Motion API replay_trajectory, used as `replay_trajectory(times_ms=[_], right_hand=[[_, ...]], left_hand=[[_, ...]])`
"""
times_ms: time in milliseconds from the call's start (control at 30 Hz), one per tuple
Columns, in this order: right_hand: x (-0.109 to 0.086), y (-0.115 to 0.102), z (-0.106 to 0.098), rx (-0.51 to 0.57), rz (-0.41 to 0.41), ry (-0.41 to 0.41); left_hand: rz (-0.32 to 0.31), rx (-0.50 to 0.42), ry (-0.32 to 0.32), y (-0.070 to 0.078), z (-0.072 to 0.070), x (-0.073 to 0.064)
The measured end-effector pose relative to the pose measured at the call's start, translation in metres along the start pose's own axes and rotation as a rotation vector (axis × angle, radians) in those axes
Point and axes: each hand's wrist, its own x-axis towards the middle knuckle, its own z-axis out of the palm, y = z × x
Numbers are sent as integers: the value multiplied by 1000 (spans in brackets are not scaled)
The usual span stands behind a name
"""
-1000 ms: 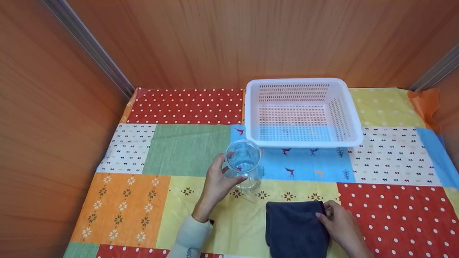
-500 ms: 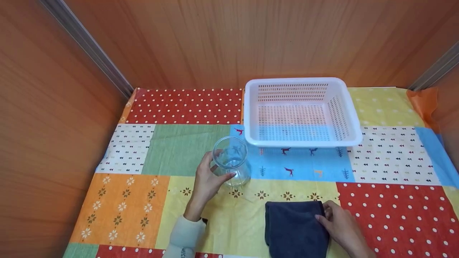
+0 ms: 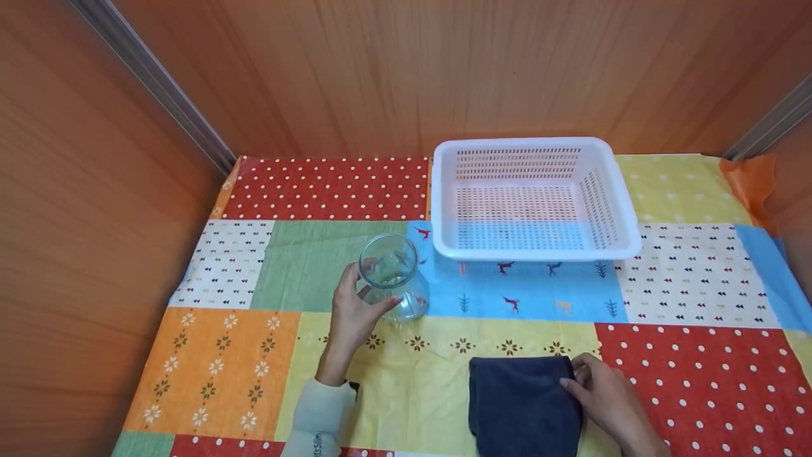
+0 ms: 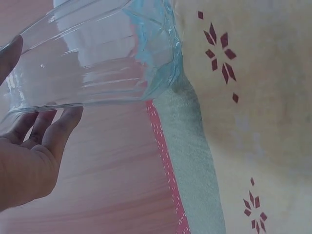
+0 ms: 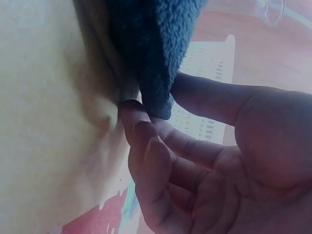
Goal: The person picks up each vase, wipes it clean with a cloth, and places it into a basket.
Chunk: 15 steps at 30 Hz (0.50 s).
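A clear glass vase (image 3: 406, 298) with a wide rim stands nearly upright, tipped a little, in front of the basket's left corner. My left hand (image 3: 355, 311) grips its neck from the left, thumb on the near side and fingers behind. In the left wrist view the ribbed glass (image 4: 97, 63) of the vase lies between thumb and fingers, its base close to the cloth. My right hand (image 3: 606, 397) pinches the right edge of a folded dark grey cloth (image 3: 523, 406) lying at the front. The right wrist view shows the fuzzy cloth (image 5: 151, 48) between thumb and fingertips.
A white perforated plastic basket (image 3: 536, 254) sits at the back, right of centre. A patchwork tablecloth (image 3: 222, 368) covers the table. Wooden panels (image 3: 393, 76) rise behind and at both sides.
My left hand has carried the glass vase leftward and slightly away from me, from near the basket's front corner. The right hand and the grey cloth have barely moved.
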Motion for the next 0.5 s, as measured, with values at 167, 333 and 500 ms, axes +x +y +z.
replay_trajectory(times_ms=[167, 333, 500], right_hand=[[2, 0, -11, 0, 4, 20], [7, 3, -27, 31, -48, 49], [14, 8, -44, 49, -177, 112]], left_hand=[[-14, 48, -2, -2, 0, 0], [16, 69, -50, -5, -4, 1], [40, 18, -107, -10, -12, 3]])
